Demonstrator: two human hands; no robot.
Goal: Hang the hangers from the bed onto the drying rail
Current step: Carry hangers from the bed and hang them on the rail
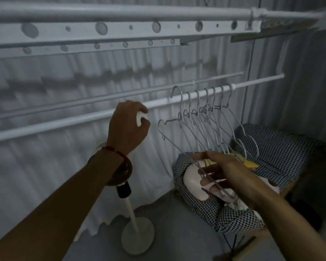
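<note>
Most hangers already hung on the drying rail at centre right, the right hand grasping one's lower bar, the left hand loosely curled, empty.

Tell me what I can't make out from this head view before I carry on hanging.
- Bed: out of frame, so remaining hangers unknown.
- Hangers on the drying rail: overlapping wires blur the count.
- Right hand: motion blur; grip on a hanger unclear.
- Left hand: curled fingers hide any contents.
</note>
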